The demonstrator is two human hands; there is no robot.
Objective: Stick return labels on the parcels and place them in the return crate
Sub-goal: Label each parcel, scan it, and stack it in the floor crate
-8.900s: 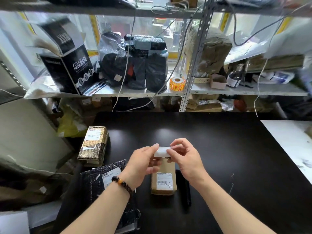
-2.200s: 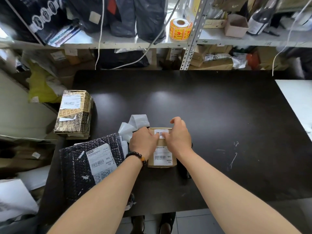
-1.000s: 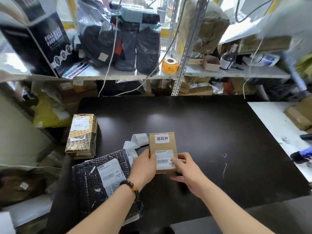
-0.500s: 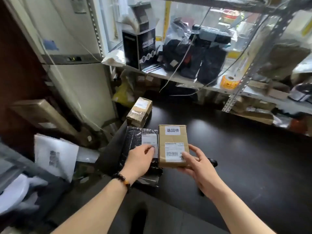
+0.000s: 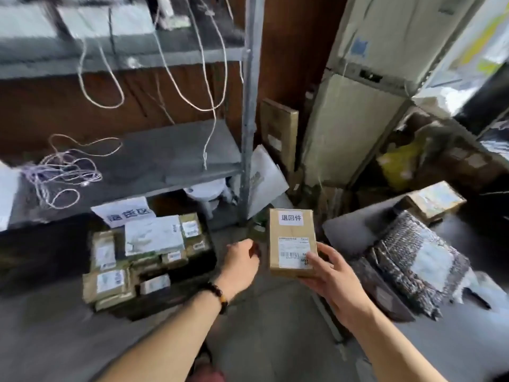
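Observation:
A small brown cardboard parcel (image 5: pixel 289 230) with a white return label at its top and a barcode label lower down is held in the air by my right hand (image 5: pixel 329 274), whose thumb and fingers grip its lower right corner. My left hand (image 5: pixel 239 260) hangs just left of the parcel, loosely curled and holding nothing. On the floor to the left stands a dark return crate (image 5: pixel 192 279) filled with several labelled parcels, with a white paper sign at its back.
A grey metal shelf (image 5: pixel 154 161) with loose white cords rises behind the crate, its upright post near the parcel. At right, the black table (image 5: pixel 468 340) carries a black bubble-wrap parcel (image 5: pixel 413 257) and a gold-patterned box (image 5: pixel 435 199). Grey floor lies below my arms.
The view has swung left from the table to the crate on the floor. My left hand has let go of the parcel, which my right hand alone now carries leftward.

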